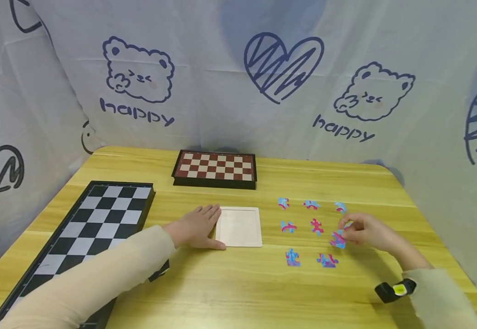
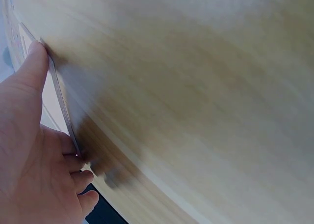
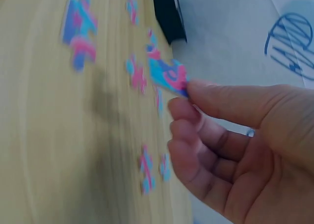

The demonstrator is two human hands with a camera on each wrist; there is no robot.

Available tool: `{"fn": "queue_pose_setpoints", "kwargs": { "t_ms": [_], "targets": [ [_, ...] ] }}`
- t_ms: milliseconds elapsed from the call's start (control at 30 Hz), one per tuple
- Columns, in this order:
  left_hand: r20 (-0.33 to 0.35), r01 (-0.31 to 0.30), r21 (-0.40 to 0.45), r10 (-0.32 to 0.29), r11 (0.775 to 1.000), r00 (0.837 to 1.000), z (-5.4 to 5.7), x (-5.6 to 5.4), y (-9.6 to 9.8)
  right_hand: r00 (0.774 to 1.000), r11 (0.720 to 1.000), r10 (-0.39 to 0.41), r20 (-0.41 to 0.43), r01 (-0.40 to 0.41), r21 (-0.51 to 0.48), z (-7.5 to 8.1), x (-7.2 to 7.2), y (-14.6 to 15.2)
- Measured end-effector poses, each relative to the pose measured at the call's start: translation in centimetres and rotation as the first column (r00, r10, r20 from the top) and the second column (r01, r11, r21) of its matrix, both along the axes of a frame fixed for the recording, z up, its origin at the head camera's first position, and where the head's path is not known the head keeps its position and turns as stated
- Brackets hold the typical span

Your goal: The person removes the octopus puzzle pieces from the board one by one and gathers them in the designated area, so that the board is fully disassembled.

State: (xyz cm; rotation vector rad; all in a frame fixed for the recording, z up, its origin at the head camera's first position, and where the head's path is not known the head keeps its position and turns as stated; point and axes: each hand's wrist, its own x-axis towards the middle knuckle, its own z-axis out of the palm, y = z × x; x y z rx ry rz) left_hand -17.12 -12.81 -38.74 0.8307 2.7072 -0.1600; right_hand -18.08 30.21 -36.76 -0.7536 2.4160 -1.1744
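My left hand (image 1: pixel 195 227) lies flat on the wooden table with straight fingers against the left edge of a white square puzzle tray (image 1: pixel 239 226); the left wrist view shows the fingers (image 2: pixel 34 67) touching the tray's edge (image 2: pixel 61 103). My right hand (image 1: pixel 366 230) pinches a pink-and-blue puzzle piece (image 1: pixel 338 239) between thumb and fingers, lifted slightly off the table; in the right wrist view the piece (image 3: pixel 168 75) sticks out of the fingertips (image 3: pixel 194 94). Several more pink-and-blue pieces (image 1: pixel 316 226) lie spread in rows right of the tray.
A black-and-white chessboard (image 1: pixel 92 224) lies at the left under my left forearm. A smaller red-and-white checkerboard box (image 1: pixel 215 169) sits at the table's back. A printed cloth backdrop (image 1: pixel 263 68) surrounds the table. A black wrist device (image 1: pixel 394 290) shows on my right wrist.
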Motion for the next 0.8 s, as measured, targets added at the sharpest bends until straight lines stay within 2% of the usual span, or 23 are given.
{"fn": "queue_pose_setpoints", "kwargs": {
  "t_ms": [167, 300, 433, 800],
  "targets": [
    [0.0, 0.002, 0.003, -0.002, 1.0, 1.0, 0.1, -0.1, 0.0, 1.0, 0.999, 0.005, 0.0, -0.005, 0.051, -0.5, 0.5, 2.0],
    [-0.002, 0.0, -0.009, 0.0, 1.0, 1.0, -0.1, -0.1, 0.0, 0.998, 0.997, 0.023, 0.06, -0.027, 0.068, -1.0, 0.8, 3.1],
    [0.001, -0.003, 0.0, 0.003, 1.0, 1.0, -0.1, -0.1, 0.0, 0.994, 0.993, -0.006, 0.106, -0.007, 0.121, -1.4, 0.9, 3.7],
    [-0.003, -0.006, -0.005, 0.006, 1.0, 1.0, 0.1, 0.0, 0.0, 0.997, 0.977, -0.055, 0.059, 0.041, 0.209, -1.7, 1.2, 4.0]
  ]
}}
